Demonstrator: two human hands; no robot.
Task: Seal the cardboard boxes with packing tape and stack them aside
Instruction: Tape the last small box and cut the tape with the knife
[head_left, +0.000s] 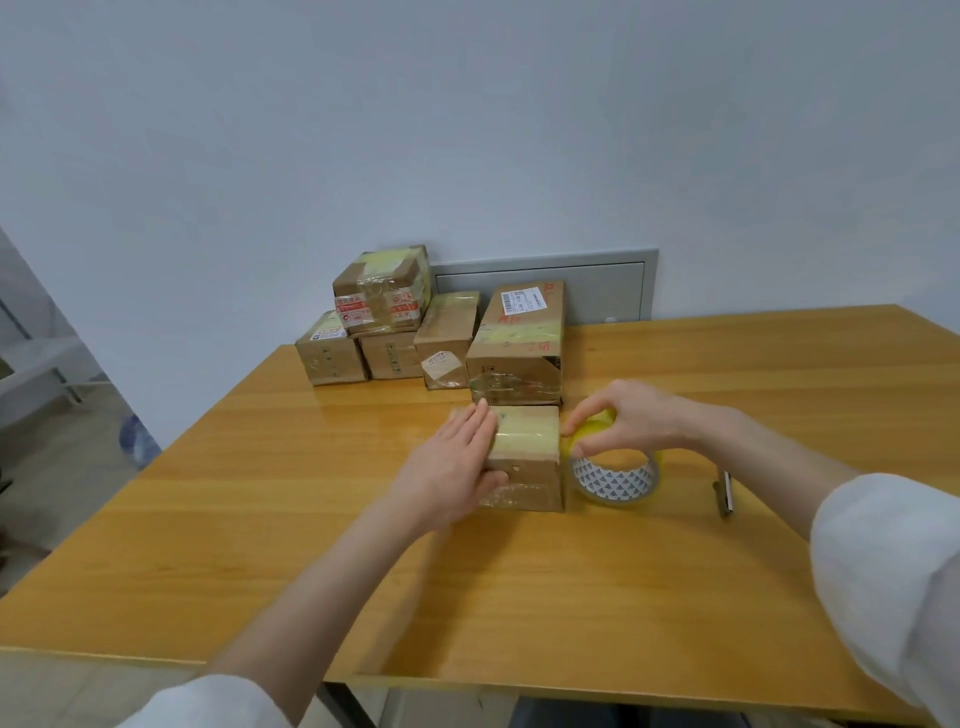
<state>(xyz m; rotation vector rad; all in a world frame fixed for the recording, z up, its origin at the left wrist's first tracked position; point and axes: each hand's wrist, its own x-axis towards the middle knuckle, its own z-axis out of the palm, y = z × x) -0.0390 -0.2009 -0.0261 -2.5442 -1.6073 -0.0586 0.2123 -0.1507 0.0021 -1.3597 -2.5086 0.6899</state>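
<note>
A small cardboard box (530, 457) sits mid-table with yellowish tape across its top. My left hand (457, 462) lies flat on the box's left part, fingers straight, thumb against its front face. My right hand (623, 415) grips the top of a roll of yellowish packing tape (615, 470), which stands on edge just right of the box. A tape strip seems to run from the roll onto the box's top right edge.
Several taped cardboard boxes (517, 345) cluster at the table's back, one stacked on two others (382, 296). A small metal cutter (725, 493) lies right of the roll. The wooden table (311, 545) ends at a near edge; a grey wall panel (597, 280) is behind.
</note>
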